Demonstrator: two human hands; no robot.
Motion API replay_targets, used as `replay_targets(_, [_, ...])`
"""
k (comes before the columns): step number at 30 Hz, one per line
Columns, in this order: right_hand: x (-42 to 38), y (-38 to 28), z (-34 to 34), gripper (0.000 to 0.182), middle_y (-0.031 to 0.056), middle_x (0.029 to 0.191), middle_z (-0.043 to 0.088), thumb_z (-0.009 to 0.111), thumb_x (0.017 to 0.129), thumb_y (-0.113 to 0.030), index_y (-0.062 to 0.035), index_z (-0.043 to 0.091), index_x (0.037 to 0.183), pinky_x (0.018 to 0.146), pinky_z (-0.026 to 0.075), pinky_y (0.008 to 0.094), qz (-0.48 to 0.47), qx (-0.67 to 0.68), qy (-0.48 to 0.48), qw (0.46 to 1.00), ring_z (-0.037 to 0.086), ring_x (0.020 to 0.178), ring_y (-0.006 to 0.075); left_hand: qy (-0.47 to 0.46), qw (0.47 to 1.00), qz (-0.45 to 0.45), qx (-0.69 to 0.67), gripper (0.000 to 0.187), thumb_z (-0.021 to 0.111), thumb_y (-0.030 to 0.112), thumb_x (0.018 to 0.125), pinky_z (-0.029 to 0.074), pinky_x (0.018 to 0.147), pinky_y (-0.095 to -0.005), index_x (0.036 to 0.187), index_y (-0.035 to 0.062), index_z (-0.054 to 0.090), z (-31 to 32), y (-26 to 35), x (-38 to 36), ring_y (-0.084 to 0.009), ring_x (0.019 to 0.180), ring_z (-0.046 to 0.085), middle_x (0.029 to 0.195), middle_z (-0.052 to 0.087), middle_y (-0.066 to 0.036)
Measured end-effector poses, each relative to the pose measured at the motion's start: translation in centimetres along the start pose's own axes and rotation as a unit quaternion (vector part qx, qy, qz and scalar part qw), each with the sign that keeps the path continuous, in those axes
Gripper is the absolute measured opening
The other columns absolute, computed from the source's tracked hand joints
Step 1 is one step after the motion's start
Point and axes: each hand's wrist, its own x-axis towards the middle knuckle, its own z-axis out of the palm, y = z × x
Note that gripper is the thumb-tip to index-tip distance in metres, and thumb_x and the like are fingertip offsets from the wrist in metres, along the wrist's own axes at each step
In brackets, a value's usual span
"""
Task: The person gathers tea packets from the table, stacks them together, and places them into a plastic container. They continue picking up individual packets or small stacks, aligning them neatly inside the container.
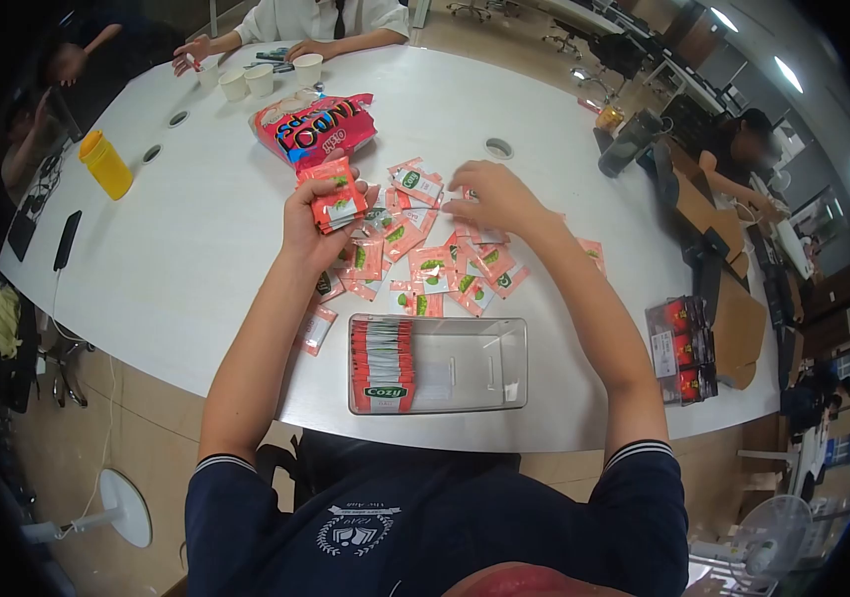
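My left hand (302,221) is closed around a small stack of red and white sachets (338,204), held above the left side of a loose pile. To the right, my right hand (496,197) hovers at the pile's edge with bent fingers apart, close to a sachet marked Cozy (417,183). Many more pink sachets (432,267) with green leaf prints lie scattered and overlapping between my forearms. Below them stands a clear plastic box (489,363). A neat upright row of sachets (382,363) fills its left part.
Behind the pile lies a pink snack bag (317,129). Paper cups (233,84) stand near a person across the white table (206,269). A yellow tumbler (106,164) and a phone (68,240) are at left; red packs (681,350) and cardboard (733,298) at right.
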Motion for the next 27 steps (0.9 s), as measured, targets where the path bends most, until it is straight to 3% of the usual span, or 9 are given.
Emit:
replay_targets(2, [0.6, -0.8, 1.4, 0.038, 0.012, 0.114, 0.074, 0.074, 0.092, -0.03, -0.0048, 0.073, 0.121, 0.096, 0.052, 0.043, -0.094, -0.035, 0.049, 0.994, 0.068, 0.108, 0.0321, -0.03, 1.0, -0.008, -0.004, 0.06, 0.062, 0.002, 0.089, 0.058, 0.097, -0.0486, 0.146, 0.007, 0.047, -1.2, -0.2, 0.5, -0.0277, 0.097, 0.066, 0.112, 0.062, -0.015])
replay_targets(5, [2.2, 0.5, 5.1, 0.024, 0.0106, 0.102, 0.074, 0.072, 0.088, -0.024, -0.0057, 0.075, 0.104, 0.091, 0.051, 0.0432, -0.188, -0.095, 0.079, 0.974, 0.069, 0.098, 0.0281, -0.051, 0.998, -0.01, -0.018, 0.059, 0.063, 0.003, 0.091, 0.059, 0.087, -0.0441, 0.148, 0.0086, 0.046, -1.7, -0.2, 0.7, -0.0255, 0.092, 0.065, 0.111, 0.063, -0.014])
replay_targets(8, [2.8, 0.6, 5.4, 0.013, 0.0081, 0.09, 0.074, 0.07, 0.087, -0.019, -0.0058, 0.07, 0.088, 0.086, 0.05, 0.0415, -0.216, -0.188, 0.056, 0.957, 0.068, 0.084, 0.0263, -0.044, 0.999, -0.011, -0.019, 0.06, 0.062, 0.003, 0.091, 0.059, 0.085, -0.0432, 0.148, 0.0093, 0.046, -1.9, -0.1, 0.8, -0.0256, 0.093, 0.065, 0.112, 0.062, -0.015])
replay_targets(11, [2.7, 1.6, 5.9, 0.02, 0.0066, 0.075, 0.071, 0.07, 0.086, -0.019, -0.0059, 0.062, 0.072, 0.083, 0.049, 0.0412, -0.244, -0.234, 0.035, 0.941, 0.065, 0.071, 0.0278, -0.025, 0.999, -0.013, -0.017, 0.061, 0.061, 0.002, 0.09, 0.06, 0.086, -0.0437, 0.148, 0.01, 0.046, -2.0, -0.3, 0.9, -0.0271, 0.096, 0.066, 0.115, 0.062, -0.015])
replay_targets(14, [2.4, 1.0, 4.0, 0.022, 0.007, 0.067, 0.068, 0.071, 0.087, -0.021, -0.0062, 0.067, 0.071, 0.084, 0.049, 0.0401, -0.175, -0.123, 0.123, 0.969, 0.064, 0.065, 0.0301, -0.012, 1.0, -0.009, 0.023, 0.062, 0.06, 0.001, 0.088, 0.06, 0.088, -0.0446, 0.148, 0.0103, 0.047, -1.2, -0.1, 0.5, -0.0293, 0.101, 0.066, 0.119, 0.062, -0.016])
replay_targets(17, [1.7, -1.2, 0.3, 0.021, 0.0086, 0.067, 0.068, 0.071, 0.088, -0.023, -0.006, 0.073, 0.076, 0.085, 0.049, 0.0411, -0.072, -0.017, 0.167, 0.983, 0.066, 0.07, 0.0306, 0.008, 0.999, -0.004, 0.048, 0.062, 0.059, 0.001, 0.087, 0.06, 0.091, -0.0455, 0.148, 0.0099, 0.047, 0.6, -0.1, -0.4, -0.0312, 0.104, 0.067, 0.121, 0.062, -0.016])
replay_targets(20, [2.2, -0.8, -0.5, 0.019, 0.0091, 0.075, 0.071, 0.071, 0.089, -0.025, -0.0068, 0.078, 0.086, 0.09, 0.048, 0.0427, -0.096, -0.126, 0.138, 0.978, 0.068, 0.083, 0.0294, -0.019, 0.999, -0.007, 0.042, 0.059, 0.059, 0.003, 0.089, 0.06, 0.091, -0.0457, 0.147, 0.0089, 0.048, -0.4, -0.5, 0.1, -0.0313, 0.104, 0.067, 0.121, 0.064, -0.016])
replay_targets(23, [3.0, -1.7, 1.9, 0.017, 0.0093, 0.085, 0.073, 0.071, 0.086, -0.023, -0.0071, 0.077, 0.087, 0.093, 0.047, 0.0438, -0.185, -0.054, 0.165, 0.967, 0.067, 0.095, 0.0277, -0.043, 0.999, -0.005, 0.031, 0.049, 0.062, 0.009, 0.095, 0.06, 0.091, -0.0459, 0.143, 0.0075, 0.051, -1.3, -0.6, 0.6, -0.0305, 0.103, 0.068, 0.119, 0.065, -0.015])
replay_targets(27, [3.8, -1.1, 5.6, 0.015, 0.0094, 0.09, 0.072, 0.07, 0.08, -0.02, -0.0075, 0.075, 0.086, 0.096, 0.046, 0.0434, -0.201, -0.164, 0.094, 0.961, 0.066, 0.098, 0.0265, -0.029, 0.999, 0.002, -0.014, 0.034, 0.066, 0.021, 0.103, 0.06, 0.09, -0.0466, 0.132, 0.0058, 0.057, -0.9, -0.3, 0.2, -0.0294, 0.101, 0.068, 0.117, 0.066, -0.015])
